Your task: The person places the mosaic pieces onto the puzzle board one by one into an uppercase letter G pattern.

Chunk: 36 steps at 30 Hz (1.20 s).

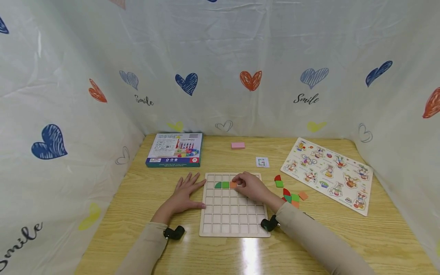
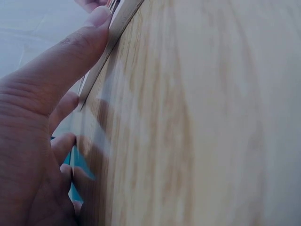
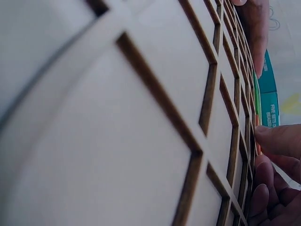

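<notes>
A wooden grid board (image 1: pixel 229 219) lies on the table. In its second row from the far side sit a dark green quarter-round tile (image 1: pixel 218 185), a bright green square tile (image 1: pixel 225 185) and an orange square tile (image 1: pixel 233 185), side by side. My right hand (image 1: pixel 252 187) holds the orange tile at its right edge between thumb and index finger; in the right wrist view, orange shows between those fingertips (image 3: pixel 265 134). Spread flat beside the board, my left hand (image 1: pixel 183 195) touches the left rim with its thumb and a fingertip. The left wrist view shows the thumb (image 2: pixel 70 56) against the board's edge.
Loose red, green and orange tiles (image 1: pixel 295 198) lie right of the board. A puzzle board with pictures (image 1: pixel 328 172) is farther right. Behind stand a boxed toy set (image 1: pixel 174 149), a pink block (image 1: pixel 238 145) and a small printed card (image 1: pixel 262 162). Curtains surround the table.
</notes>
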Available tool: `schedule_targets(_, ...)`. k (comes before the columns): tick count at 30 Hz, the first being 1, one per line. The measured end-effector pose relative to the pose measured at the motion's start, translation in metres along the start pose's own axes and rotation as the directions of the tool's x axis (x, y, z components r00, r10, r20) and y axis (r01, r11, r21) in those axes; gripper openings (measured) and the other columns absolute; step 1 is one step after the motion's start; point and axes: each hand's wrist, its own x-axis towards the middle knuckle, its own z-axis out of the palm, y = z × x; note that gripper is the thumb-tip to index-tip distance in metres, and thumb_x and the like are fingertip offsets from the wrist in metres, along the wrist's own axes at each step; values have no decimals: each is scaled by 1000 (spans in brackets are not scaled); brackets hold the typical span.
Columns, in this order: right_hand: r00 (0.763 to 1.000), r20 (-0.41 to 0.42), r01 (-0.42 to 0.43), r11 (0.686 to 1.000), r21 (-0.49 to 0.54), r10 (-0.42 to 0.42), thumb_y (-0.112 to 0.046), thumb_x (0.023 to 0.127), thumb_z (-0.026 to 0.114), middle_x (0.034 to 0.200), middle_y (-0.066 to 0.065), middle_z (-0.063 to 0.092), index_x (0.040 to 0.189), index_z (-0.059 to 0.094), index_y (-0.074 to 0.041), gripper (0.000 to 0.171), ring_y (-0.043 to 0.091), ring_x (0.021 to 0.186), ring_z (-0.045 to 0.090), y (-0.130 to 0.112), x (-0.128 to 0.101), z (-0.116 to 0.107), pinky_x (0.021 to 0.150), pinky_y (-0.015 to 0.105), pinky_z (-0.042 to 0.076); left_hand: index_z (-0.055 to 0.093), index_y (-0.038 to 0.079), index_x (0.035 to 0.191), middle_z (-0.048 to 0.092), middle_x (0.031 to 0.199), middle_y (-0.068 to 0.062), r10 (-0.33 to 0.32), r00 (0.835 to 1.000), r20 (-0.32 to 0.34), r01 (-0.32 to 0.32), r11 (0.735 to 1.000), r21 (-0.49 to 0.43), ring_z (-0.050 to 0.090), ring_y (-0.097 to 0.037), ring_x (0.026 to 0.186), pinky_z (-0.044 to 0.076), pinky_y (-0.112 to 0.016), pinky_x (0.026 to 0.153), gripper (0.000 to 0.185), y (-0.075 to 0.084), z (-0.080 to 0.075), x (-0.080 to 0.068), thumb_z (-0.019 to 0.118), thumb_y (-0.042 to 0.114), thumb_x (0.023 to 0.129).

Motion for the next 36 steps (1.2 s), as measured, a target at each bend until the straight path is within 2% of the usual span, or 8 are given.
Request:
schedule_targets(11, 999, -5, 38, 995, 97, -38, -11, 96, 69, 97, -3, 63, 120, 71, -9, 23, 14, 82, 55, 8, -13, -13, 73, 28, 49, 38, 22, 159, 13, 170, -11, 6, 1000, -6, -6, 1000, 13, -3, -38, 156, -10, -58, 122, 98, -1, 1, 0, 82, 57, 79)
schedule_targets(16, 999, -41, 14, 995, 101, -10, -13, 98, 68, 97, -5, 64, 120, 71, -12, 22, 14, 83, 57, 21, -29, -26, 73, 27, 50, 37, 22, 159, 13, 170, -11, 9, 1000, -5, -9, 1000, 11, -3, -38, 156, -10, -58, 122, 97, -1, 0, -1, 81, 56, 80)
schedule_targets(20, 998, -69, -1, 993, 114, 9, -14, 99, 67, 98, -4, 65, 121, 71, -11, 22, 13, 83, 58, 35, -47, -39, 71, 27, 51, 37, 23, 160, 12, 170, -11, 4, 1000, -1, -4, 1000, 16, -3, -37, 156, -10, -58, 122, 97, 0, 0, 0, 81, 57, 80)
schedule_targets(28, 993, -104, -41, 994, 105, 52, -14, 99, 68, 101, -1, 67, 125, 68, -5, 27, 11, 88, 62, 56, -81, -66, 75, 26, 54, 36, 23, 160, 11, 170, -10, -10, 1000, 2, 10, 1000, 24, -4, -37, 156, -10, -58, 122, 98, -1, 0, 0, 81, 58, 80)
schedule_targets(36, 988, -133, -74, 997, 33, 77, -12, 98, 69, 97, -4, 67, 121, 70, -6, 24, 8, 84, 60, 68, -110, -84, 74, 26, 53, 37, 24, 160, 12, 170, -10, -5, 1000, 0, 5, 1000, 23, -4, -37, 156, -10, -57, 122, 98, -1, 2, 1, 81, 58, 80)
